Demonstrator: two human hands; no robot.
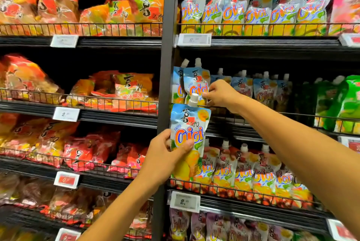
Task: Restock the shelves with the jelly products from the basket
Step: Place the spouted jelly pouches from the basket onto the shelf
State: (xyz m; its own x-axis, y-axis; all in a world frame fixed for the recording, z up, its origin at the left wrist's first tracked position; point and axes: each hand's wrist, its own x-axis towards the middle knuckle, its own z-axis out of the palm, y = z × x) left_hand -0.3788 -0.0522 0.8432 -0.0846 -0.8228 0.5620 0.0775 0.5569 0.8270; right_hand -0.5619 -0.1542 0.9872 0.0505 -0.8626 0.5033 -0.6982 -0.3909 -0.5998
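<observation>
Left hand [165, 156] is gripping the orange jelly pouch [190, 124] around its middle, thumb lying across the front just under the logo. That's keeping it upright with the white cap [193, 99] pointing up, right at the wire rail [253, 113] of the shelf it's heading for. Just above that grip, the right hand [220, 93] is pinching the lower corner of the shelved pouch [195, 83] at the front of the row, holding it steady. I'd be lifting the held pouch until its base is clearing the rail, then sliding it in beside the pinched one, label facing out. Farther right of the grip the back row [261, 89] is sitting deeper. It's blurry there, so I can't tell how much room is going spare.
</observation>
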